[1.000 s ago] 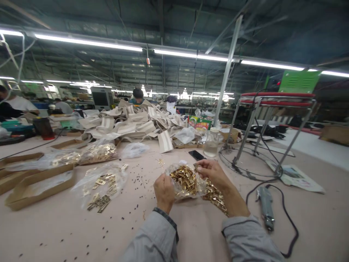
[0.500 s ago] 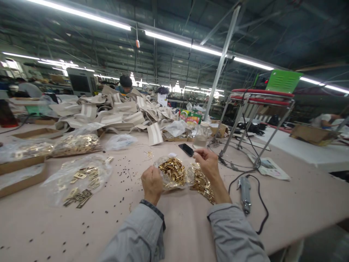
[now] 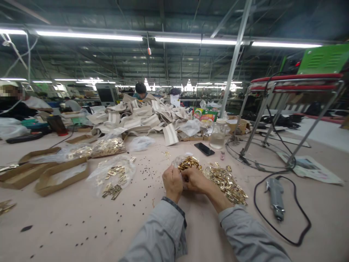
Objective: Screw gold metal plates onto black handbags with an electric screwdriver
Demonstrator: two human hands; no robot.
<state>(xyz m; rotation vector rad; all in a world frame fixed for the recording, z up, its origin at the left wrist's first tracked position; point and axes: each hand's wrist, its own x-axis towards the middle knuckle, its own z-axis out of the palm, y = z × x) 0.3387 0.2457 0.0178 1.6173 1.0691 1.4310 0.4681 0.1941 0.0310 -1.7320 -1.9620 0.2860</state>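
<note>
A clear plastic bag (image 3: 178, 160) filled with small gold metal buckles (image 3: 189, 162) lies in front of me on the pink table. My left hand (image 3: 173, 183) is closed in a fist on the near left side of the bag. Beside it, my right hand (image 3: 195, 179) reaches across the bag's near side, fingers curled in against the plastic; the fingertips are partly hidden. Loose gold buckles (image 3: 225, 183) are heaped right of the bag, beyond my right forearm.
Left lies another plastic bag (image 3: 94, 174) with flat metal plates, beside cardboard trays (image 3: 43, 185). A phone (image 3: 204, 149), a jar (image 3: 218, 136) and a metal-legged stool (image 3: 248, 123) stand or lie behind. A corded screwdriver (image 3: 275, 200) is at right. Strap pieces (image 3: 141, 120) are piled farther back.
My right hand has come from near the phone, left and toward me, to beside my left hand. More of the loose buckle heap shows. The view has turned left.
</note>
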